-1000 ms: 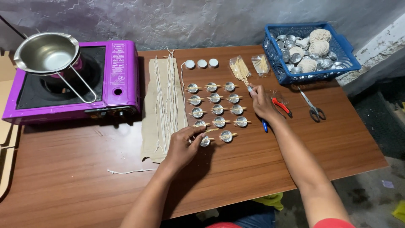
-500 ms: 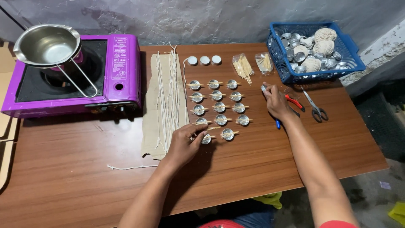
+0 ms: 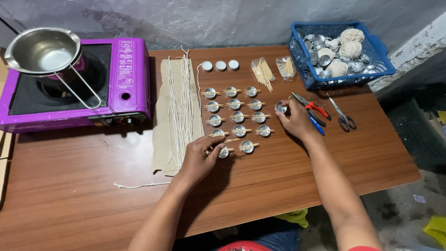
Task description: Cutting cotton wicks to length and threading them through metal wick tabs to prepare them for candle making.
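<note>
Two hands: both ours, both down on the bench [image 3: 288, 186].
Left hand [image 3: 200, 158]: fingers pinch a small metal cup [image 3: 223, 152] with a stick across it, at the near-left end of the cup grid [image 3: 234, 116]. Grip closed on that cup. Same spot as half a second ago, we see no shift.
Right hand [image 3: 297, 122]: fingertips grasp a single tin cup [image 3: 280, 108], just right of the grid and touching the bench. Half a second ago this hand sat further right by the pliers with no cup showing at its fingertips; now it has come in toward the grid.
Cup grid: rows of little metal cups, each with a wooden stick laid across, mid-bench, unchanged from earlier.
Pliers [image 3: 310, 108]: red and blue handles, just beside the right hand, touching or near its knuckles, we cannot tell which.
Scissors [image 3: 343, 116]: right of the pliers, apart from the hand.
Blue basket [image 3: 304, 69]: far-right corner, holds spare tin cups and balls of string.
Wicks [image 3: 179, 107]: white strands on a beige cloth [image 3: 160, 135], left of the grid; one loose strand [image 3: 139, 186] lies on the bare bench nearer us.
Stove [image 3: 123, 74]: purple, far left, steel pot [image 3: 42, 51] on top.
White discs [image 3: 220, 65]: three, beyond the grid, next to two clear bags of sticks [image 3: 272, 69].
</note>
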